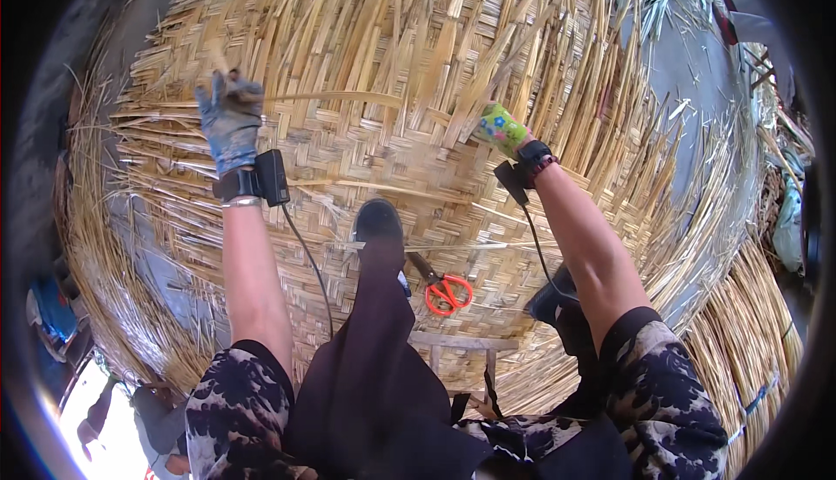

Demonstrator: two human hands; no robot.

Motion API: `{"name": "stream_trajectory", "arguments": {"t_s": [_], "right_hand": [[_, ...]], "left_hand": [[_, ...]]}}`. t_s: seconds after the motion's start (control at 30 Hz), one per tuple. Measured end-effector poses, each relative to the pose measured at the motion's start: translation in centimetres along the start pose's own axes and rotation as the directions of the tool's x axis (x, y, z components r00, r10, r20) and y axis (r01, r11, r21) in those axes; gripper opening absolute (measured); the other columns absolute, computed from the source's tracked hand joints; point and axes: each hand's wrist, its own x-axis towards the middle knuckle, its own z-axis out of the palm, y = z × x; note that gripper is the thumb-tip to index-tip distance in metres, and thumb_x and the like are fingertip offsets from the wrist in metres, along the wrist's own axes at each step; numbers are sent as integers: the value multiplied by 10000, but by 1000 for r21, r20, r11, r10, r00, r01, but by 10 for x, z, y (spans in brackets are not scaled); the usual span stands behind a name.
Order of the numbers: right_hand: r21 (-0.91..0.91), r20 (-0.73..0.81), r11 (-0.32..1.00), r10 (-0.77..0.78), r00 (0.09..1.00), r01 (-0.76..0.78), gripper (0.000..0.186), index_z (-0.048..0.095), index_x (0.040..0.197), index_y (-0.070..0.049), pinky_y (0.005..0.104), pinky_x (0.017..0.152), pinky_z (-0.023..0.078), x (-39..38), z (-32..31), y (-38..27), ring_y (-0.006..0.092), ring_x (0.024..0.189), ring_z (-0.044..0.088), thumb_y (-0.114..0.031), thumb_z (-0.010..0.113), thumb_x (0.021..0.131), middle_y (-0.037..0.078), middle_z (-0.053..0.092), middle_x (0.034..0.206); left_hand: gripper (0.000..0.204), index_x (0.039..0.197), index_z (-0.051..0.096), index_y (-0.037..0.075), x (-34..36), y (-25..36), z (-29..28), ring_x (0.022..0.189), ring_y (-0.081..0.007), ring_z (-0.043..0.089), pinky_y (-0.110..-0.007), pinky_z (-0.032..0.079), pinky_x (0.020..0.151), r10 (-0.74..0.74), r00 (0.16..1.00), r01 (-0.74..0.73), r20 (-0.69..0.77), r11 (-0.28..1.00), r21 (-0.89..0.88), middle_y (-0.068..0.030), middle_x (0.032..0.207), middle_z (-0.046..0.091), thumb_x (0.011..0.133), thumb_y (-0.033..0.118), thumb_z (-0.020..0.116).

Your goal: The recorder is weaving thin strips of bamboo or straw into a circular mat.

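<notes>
The mat (348,154) lies on the floor (688,58). The scissors (439,282) lie on it, between the left shoe (379,221) and right shoe (549,297), before the stool (461,342). The left hand (232,119) and right hand (503,129) are farther forward. A bundle (751,349) lies right, beyond the right shoe.

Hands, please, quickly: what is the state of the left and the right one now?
Left hand: beside a flat strip; whether it grips this cannot be told.
Right hand: at the woven strips; too blurred to tell.
</notes>
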Motion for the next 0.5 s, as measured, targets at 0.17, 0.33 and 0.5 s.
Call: {"name": "stream_trajectory", "arguments": {"t_s": [0.17,0.33,0.5], "right_hand": [[-392,-172,888,-326,930,240,626,317,1392,-30,243,795,471,-8,40,1,139,975,554,11,562,818,104,545,1186],[-518,-304,822,-436,847,237,725,350,1348,19,273,737,482,-4,91,10,134,888,559,-20,706,717,113,603,1089],[-726,-558,663,-415,719,-181,840,386,1325,-16,319,709,495,8,119,7,199,812,606,-185,813,622,128,642,941]], "left_hand": [[355,1087,587,31,-28,-61,6,747,-173,560,-304,465,805,3,1000,-15,31,925,381,-84,999,616,811,236,674],[233,979,650,17,-43,-171,6,765,-152,623,-286,488,754,-94,993,95,-72,264,960,-74,952,665,807,173,666],[230,869,674,-3,-37,-184,4,626,-160,616,-305,486,612,138,989,64,-54,-68,996,-73,734,682,789,213,661]]}}
